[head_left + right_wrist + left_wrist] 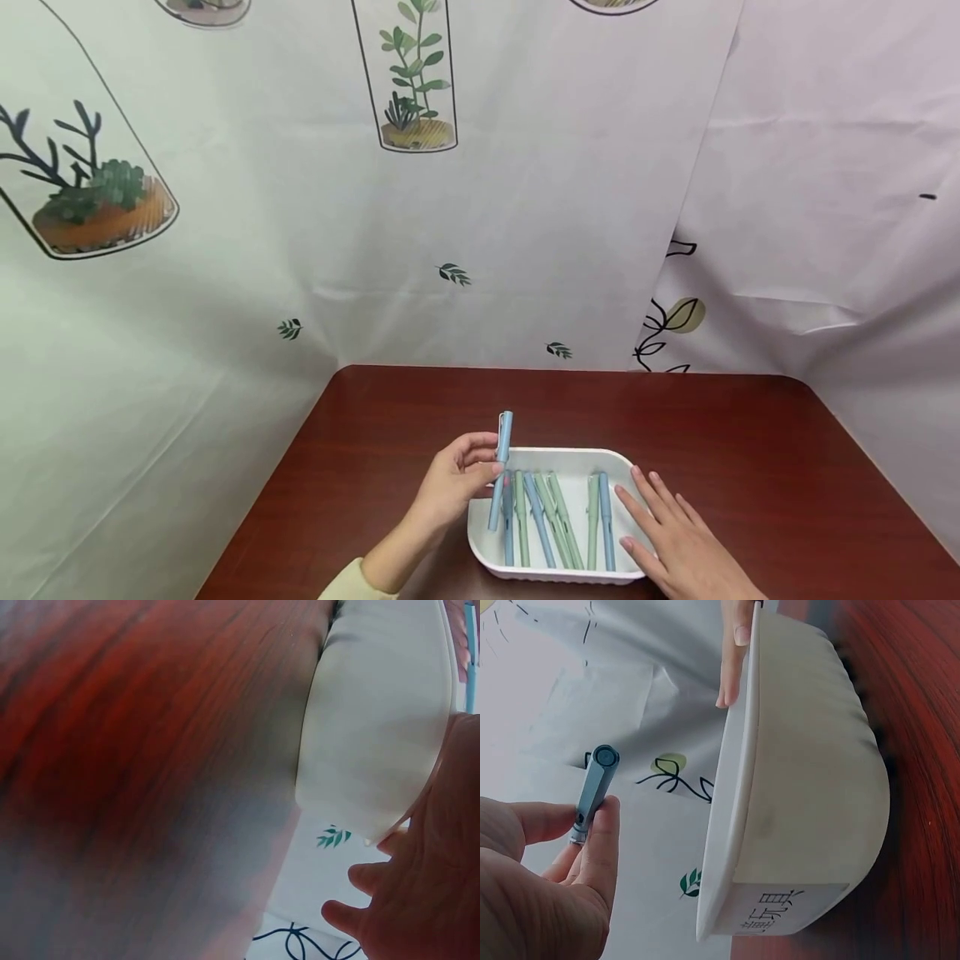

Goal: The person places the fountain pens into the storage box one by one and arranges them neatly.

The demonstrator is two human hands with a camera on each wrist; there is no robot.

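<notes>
My left hand [453, 479] pinches a light blue pen [504, 437] between thumb and fingers, its clip end up, over the left side of a white tray [577, 460]. In the left wrist view the same pen [596, 784] points its round end at the camera. Several blue and green pens [551, 517] lie side by side in the tray, with a gap before the pair at the right. My right hand [678, 537] rests on the tray's right rim, fingers spread and straight; in the right wrist view this hand [420, 892] overlaps the rim.
The tray stands on a dark red wooden table [360, 433]. A label with printed characters [780, 907] is on the tray's outer wall. White cloth [525, 225] printed with plants hangs behind the table and along both sides.
</notes>
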